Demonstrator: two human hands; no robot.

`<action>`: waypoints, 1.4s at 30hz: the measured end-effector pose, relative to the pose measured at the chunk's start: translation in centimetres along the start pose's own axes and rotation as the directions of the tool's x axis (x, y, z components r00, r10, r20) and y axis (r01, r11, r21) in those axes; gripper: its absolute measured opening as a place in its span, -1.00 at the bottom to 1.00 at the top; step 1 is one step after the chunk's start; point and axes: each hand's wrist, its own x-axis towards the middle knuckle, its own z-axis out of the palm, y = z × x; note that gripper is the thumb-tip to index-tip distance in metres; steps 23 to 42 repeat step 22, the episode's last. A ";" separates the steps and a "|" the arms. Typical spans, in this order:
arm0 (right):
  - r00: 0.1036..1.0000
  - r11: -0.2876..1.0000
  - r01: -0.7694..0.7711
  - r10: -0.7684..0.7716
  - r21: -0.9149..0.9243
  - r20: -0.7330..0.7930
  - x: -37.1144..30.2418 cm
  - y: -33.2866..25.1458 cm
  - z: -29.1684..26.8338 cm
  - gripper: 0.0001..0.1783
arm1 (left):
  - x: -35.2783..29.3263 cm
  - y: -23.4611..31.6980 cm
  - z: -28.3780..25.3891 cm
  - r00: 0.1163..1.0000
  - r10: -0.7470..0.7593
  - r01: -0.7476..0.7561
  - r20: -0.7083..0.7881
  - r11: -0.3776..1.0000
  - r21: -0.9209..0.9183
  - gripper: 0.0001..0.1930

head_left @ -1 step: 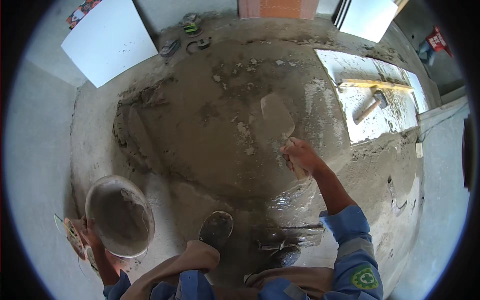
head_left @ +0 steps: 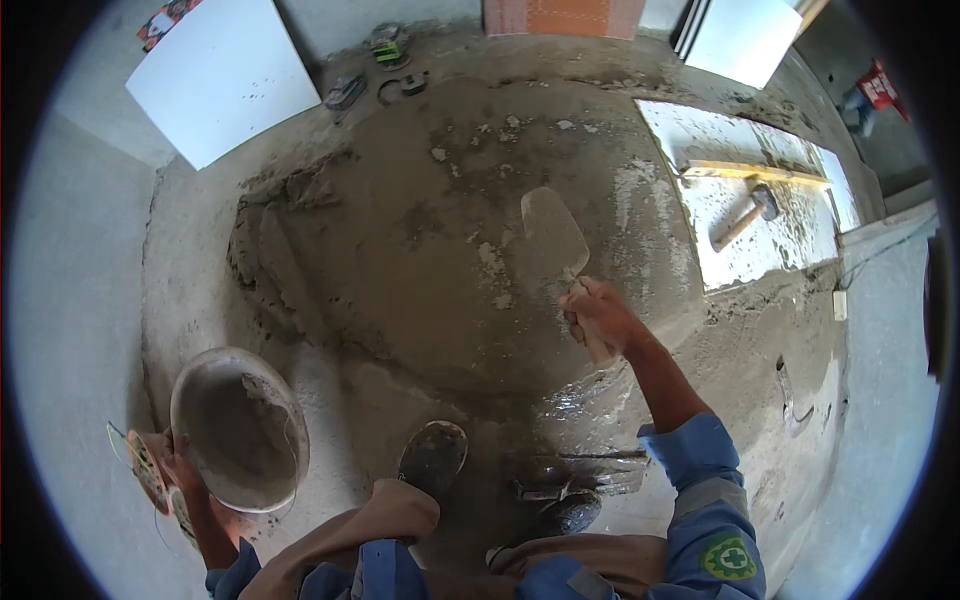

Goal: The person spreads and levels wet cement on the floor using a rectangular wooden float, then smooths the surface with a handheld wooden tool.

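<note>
My right hand (head_left: 602, 314) is closed around the wooden handle of a trowel (head_left: 553, 232). Its broad, mortar-coated blade points away from me, over the wet grey mortar (head_left: 400, 270) spread across the floor. Whether the blade touches the mortar I cannot tell. At the lower left, my left hand (head_left: 182, 466) grips the outer rim of a round, mortar-stained basin (head_left: 240, 440), its fingers partly hidden against the side. The basin is tilted, with grey residue inside. Beside that hand is an orange round object (head_left: 150, 475) with a thin yellow-green strand.
A large white tile (head_left: 222, 85) leans at the far left. On a mortar-splashed white tile (head_left: 720, 250) at the right lie a yellow level (head_left: 755, 172) and a mallet (head_left: 745, 218). Power tools (head_left: 388, 45) sit by the back wall. A bent pipe (head_left: 790, 400) protrudes at right.
</note>
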 end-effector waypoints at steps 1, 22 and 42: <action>0.999 0.999 -0.025 0.026 -0.030 0.044 -0.1 -0.2 0.8 -0.77 | -0.1 -1.0 -0.3 1.000 -0.027 0.027 0.002 0.998 -0.056 -0.73; 0.960 0.735 0.279 -0.189 -0.618 0.208 -1.6 1.9 9.5 -0.44 | -2.8 -4.5 -5.1 0.983 -0.067 0.068 -0.173 0.998 0.001 -0.54; 0.960 0.735 0.279 -0.189 -0.618 0.208 -1.6 1.9 9.5 -0.44 | -2.8 -4.5 -5.1 0.983 -0.067 0.068 -0.173 0.998 0.001 -0.54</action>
